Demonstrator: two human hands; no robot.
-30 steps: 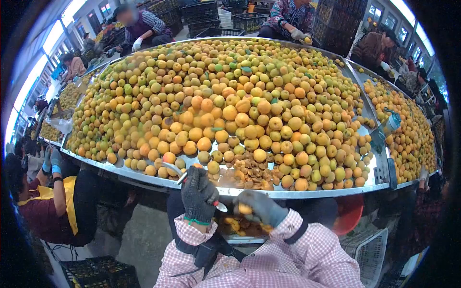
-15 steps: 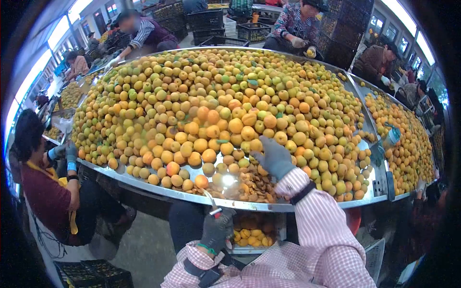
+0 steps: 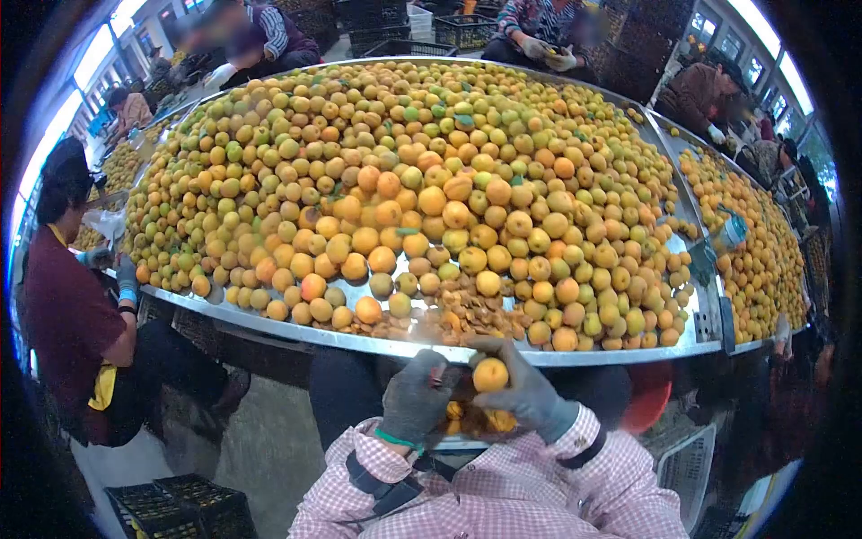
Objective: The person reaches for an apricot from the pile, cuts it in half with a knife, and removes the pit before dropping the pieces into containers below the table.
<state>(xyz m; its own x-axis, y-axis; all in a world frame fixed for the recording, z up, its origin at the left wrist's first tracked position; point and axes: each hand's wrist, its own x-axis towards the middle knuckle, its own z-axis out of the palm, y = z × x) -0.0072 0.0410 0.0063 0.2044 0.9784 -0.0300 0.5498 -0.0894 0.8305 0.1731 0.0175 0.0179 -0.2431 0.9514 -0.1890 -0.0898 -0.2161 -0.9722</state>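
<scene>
**Gloved hands close on a single apricot at the sorting table**

At far left we see a co-worker [image 3: 67, 305] in a maroon shirt, seated against the curved steel tray [image 3: 296, 331]. A black slatted crate [image 3: 171, 512] sits on the floor below. The tray's polished rim holds a rounded heap [image 3: 431, 180] of matte fruit in yellow, orange and green. A drift of rough brown pits [image 3: 467, 316] lies at the heap's near edge.

Just under the rim, the wearer's left hand [image 3: 415, 397], in a grey knit glove with a green cuff band, is curled into a loose fist. We cannot tell what it grips. Just beside it, the right hand [image 3: 530, 391], gloved alike, pinches one smooth round apricot [image 3: 490, 374] between thumb and fingers. The apricot is held up in front of the pink checked sleeves.

Further right, a glossy red bucket [image 3: 648, 395] shows below the table, and a second spread of apricots [image 3: 763, 260] fills the far side.
</scene>
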